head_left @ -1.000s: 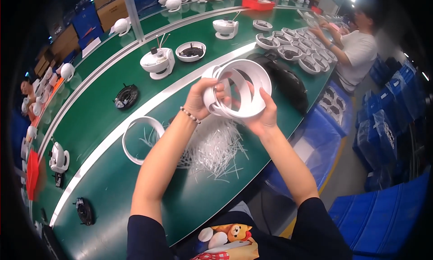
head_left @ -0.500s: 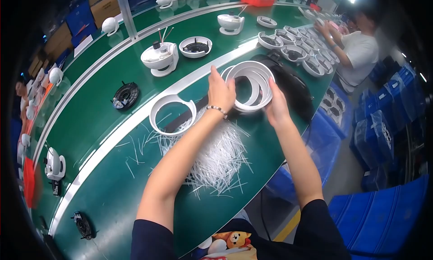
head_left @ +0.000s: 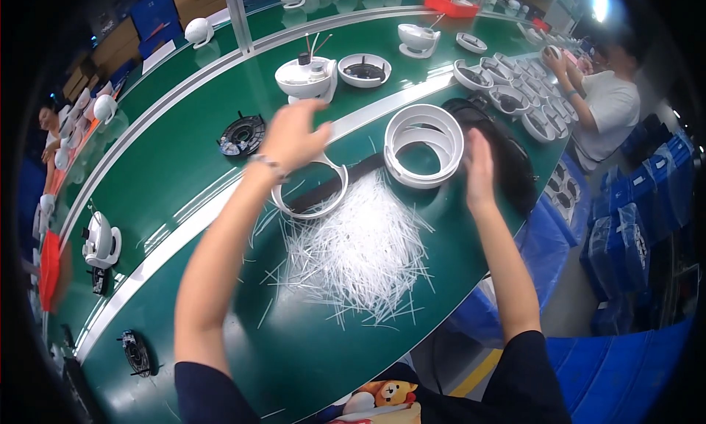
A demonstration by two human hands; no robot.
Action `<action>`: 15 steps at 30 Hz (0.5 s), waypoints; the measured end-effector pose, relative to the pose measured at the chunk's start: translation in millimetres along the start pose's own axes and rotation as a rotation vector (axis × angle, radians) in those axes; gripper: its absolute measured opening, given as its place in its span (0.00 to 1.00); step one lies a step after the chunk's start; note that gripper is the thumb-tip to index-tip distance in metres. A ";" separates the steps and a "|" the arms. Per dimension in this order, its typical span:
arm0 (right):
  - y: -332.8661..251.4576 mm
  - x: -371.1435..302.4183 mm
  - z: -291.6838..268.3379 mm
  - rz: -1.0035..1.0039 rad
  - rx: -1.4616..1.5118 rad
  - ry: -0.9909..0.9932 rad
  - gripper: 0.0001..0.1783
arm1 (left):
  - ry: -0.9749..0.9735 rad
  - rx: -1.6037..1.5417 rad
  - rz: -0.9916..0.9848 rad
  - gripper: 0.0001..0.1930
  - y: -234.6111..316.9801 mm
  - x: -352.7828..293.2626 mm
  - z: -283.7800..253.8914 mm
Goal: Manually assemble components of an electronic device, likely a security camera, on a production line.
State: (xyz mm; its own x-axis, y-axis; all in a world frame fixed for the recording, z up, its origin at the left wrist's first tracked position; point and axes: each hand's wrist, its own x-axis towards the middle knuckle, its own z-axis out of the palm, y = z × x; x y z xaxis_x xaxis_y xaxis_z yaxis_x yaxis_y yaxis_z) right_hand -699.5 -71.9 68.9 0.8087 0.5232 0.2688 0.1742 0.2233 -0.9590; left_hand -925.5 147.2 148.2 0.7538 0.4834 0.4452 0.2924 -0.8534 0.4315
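A stack of white plastic rings (head_left: 393, 146) rests on the green work surface. My right hand (head_left: 479, 166) is just to the right of it, fingers stretched out and holding nothing. My left hand (head_left: 293, 136) hovers in front of a white assembly with upright wires (head_left: 305, 78), its thumb apart from the fingers and nothing in its grasp. Partly below that hand lies a single white ring with a gap-like notch (head_left: 340, 191). A loose pile of thin white strips (head_left: 368, 255) spreads between my forearms.
Beside my left hand sits a round black part (head_left: 243, 135) on the belt. A white bowl-shaped housing (head_left: 365, 71) is farther back. A black bag-like bundle (head_left: 507, 155) lies right of the rings. Several white housings (head_left: 511, 99) stand near a co-worker (head_left: 607, 93) at right.
Both hands have let go of the white ring stack, which now stands on the surface. My left hand has moved left, over the single ring; my right has drawn slightly aside.
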 end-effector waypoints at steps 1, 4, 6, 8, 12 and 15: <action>-24.7 -13.3 17.7 -0.101 -0.093 0.057 0.27 | -0.072 0.171 -0.026 0.20 -16.7 -11.0 -20.9; -32.4 -10.7 7.5 -0.148 -0.156 0.062 0.27 | -0.249 0.311 -0.298 0.22 -41.9 -37.7 -22.7; -45.8 -13.4 19.8 -0.323 -0.173 0.049 0.24 | -0.247 0.206 -0.318 0.18 -57.0 -45.3 -5.9; -63.4 -21.3 29.7 -0.475 -0.231 0.049 0.22 | -0.181 0.214 -0.249 0.10 -68.7 -44.2 -1.1; -90.7 -28.7 26.0 -0.594 -0.323 -0.006 0.21 | -0.081 0.189 -0.214 0.09 -65.6 -20.7 -43.4; -99.5 -27.1 34.9 -0.526 -0.272 -0.139 0.26 | 0.023 -0.008 -0.288 0.10 -8.3 14.2 -45.1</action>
State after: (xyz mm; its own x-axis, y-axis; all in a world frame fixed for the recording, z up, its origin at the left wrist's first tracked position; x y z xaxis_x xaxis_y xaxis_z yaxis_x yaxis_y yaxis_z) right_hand -758.4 -79.6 160.1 0.4974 0.5065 0.7043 0.6824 0.2729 -0.6781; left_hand -943.8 170.0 186.4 0.6271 0.7097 0.3212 0.4876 -0.6792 0.5486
